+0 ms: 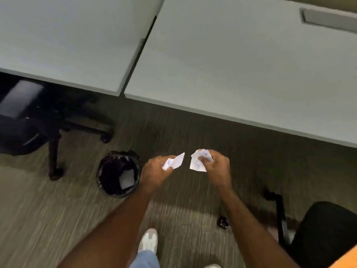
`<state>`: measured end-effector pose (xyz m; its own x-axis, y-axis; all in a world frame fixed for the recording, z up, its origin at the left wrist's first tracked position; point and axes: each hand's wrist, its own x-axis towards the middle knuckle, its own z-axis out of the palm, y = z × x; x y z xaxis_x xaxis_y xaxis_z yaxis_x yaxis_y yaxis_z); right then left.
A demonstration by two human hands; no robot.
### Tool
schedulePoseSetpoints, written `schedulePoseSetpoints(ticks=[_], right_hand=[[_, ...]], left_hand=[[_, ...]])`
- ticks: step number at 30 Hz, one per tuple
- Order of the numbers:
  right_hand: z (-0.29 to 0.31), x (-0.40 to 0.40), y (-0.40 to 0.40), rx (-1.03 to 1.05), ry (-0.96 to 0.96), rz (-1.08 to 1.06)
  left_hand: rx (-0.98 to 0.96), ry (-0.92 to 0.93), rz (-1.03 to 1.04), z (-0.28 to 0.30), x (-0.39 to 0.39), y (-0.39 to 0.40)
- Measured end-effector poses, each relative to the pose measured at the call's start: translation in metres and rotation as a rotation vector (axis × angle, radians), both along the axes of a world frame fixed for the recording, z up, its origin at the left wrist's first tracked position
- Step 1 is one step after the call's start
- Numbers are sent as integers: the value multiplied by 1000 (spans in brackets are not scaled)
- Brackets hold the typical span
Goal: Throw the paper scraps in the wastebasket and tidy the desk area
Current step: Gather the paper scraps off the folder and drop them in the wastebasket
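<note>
My left hand (157, 172) is closed around a white paper scrap (174, 161) that sticks out to the right of its fingers. My right hand (218, 167) grips a second crumpled white paper scrap (198, 161). Both hands hover above the carpet in front of the desk, a small gap between the two scraps. The black wastebasket (118, 174) with a dark liner stands on the floor just left of my left hand. A white sheet (127, 178) lies inside it.
Two grey desk tops (241, 60) meet at a seam above the hands. A black office chair (34, 128) stands at the left, another (320, 235) at the lower right. My white shoe (148, 240) is on the striped carpet below.
</note>
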<state>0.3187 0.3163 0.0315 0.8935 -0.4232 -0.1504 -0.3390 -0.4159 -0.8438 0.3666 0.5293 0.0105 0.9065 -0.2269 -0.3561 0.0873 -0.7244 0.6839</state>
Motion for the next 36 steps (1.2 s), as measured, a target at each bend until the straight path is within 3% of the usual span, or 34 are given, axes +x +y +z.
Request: schedulePoseSetpoints(ticks=[6,12,17,20,23,27,32,36], right_hand=[[-63,47,143,8,121,285],[-113,70,244,107,200,334],[-153,89,287,84,280,335],[-179,96,299,86,364,355],[-198,99,307,138,444,396],[-205,95,299,146,560,426],[-186,55,256,-9,486,525],[-153,22,199,-166,408,540]], left_hand=[[104,86,200,-54,9,120],[135,73,357,-99,22,199],[285,111,182,-138,45,235],[371,80,54,-159,55,251],[243,122,74,-175,57,263],[295,187,-24,-185,49,270],[339,252,-74,-174,23,266],[265,234,-142,-142,29,221]])
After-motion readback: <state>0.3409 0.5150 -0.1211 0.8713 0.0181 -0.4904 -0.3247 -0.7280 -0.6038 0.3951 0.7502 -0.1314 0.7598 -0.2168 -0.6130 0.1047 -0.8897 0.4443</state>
